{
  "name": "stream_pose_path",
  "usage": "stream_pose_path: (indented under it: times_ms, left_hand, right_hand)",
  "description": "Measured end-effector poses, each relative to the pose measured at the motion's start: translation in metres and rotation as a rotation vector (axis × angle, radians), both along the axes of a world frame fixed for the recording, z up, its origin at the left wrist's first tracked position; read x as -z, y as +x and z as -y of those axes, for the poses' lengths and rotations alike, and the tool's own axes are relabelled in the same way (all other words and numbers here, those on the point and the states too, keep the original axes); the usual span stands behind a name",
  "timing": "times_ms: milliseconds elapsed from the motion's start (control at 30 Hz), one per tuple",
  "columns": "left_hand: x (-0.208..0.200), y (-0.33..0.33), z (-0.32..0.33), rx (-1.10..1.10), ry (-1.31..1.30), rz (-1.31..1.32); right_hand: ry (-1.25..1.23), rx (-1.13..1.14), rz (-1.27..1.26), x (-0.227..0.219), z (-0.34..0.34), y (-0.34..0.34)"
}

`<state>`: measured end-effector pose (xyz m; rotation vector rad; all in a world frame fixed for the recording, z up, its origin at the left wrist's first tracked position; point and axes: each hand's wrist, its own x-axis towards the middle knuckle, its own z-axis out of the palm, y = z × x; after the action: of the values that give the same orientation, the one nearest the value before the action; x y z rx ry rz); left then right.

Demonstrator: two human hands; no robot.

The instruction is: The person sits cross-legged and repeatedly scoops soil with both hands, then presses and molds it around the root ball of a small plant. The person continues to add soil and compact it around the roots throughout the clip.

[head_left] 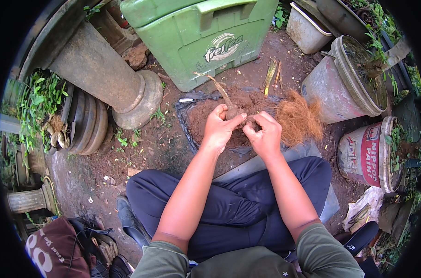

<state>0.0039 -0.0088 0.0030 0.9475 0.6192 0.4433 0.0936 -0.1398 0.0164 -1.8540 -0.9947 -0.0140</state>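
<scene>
Over a heap of brown soil (199, 118) on a black plastic sheet (186, 132), my left hand (220, 126) is closed around a lump of soil (234, 112). A thin, pale brown plant stem (223, 91) rises from that lump and leans to the far left. Close beside it, my right hand (267, 134) has its thumb and fingers pinched on a small clod of dark soil (252, 125). Both hands nearly meet at the lump. The stem's lower end is hidden by soil and fingers.
Brown coconut fibre (297, 118) lies right of the soil. A green cooler box (206, 51) stands behind it. Grey buckets, one upper (331, 83) and one lower (363, 155), stand on the right. A stone pedestal (99, 69) and a dark pot (91, 123) are at left.
</scene>
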Motion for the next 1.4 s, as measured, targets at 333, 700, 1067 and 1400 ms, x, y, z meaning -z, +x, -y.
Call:
stream_pose_path:
  times_ms: [333,700,1067,1400]
  left_hand:
    - [0.005,-0.001,-0.003,-0.03,0.051,-0.011]
    - [0.006,-0.001,-0.005,-0.138,-0.02,-0.025]
    - [0.005,-0.002,-0.011,-0.236,-0.014,-0.044]
    - [0.008,-0.003,-0.017,-0.318,0.033,-0.048]
  right_hand:
    - [0.034,0.014,-0.019,0.002,-0.002,-0.001]
    - [0.002,0.018,-0.045,-0.006,0.003,0.0]
    - [0.073,0.015,-0.261,0.0,0.008,0.007]
    - [0.177,-0.033,-0.418,0.008,0.01,0.013]
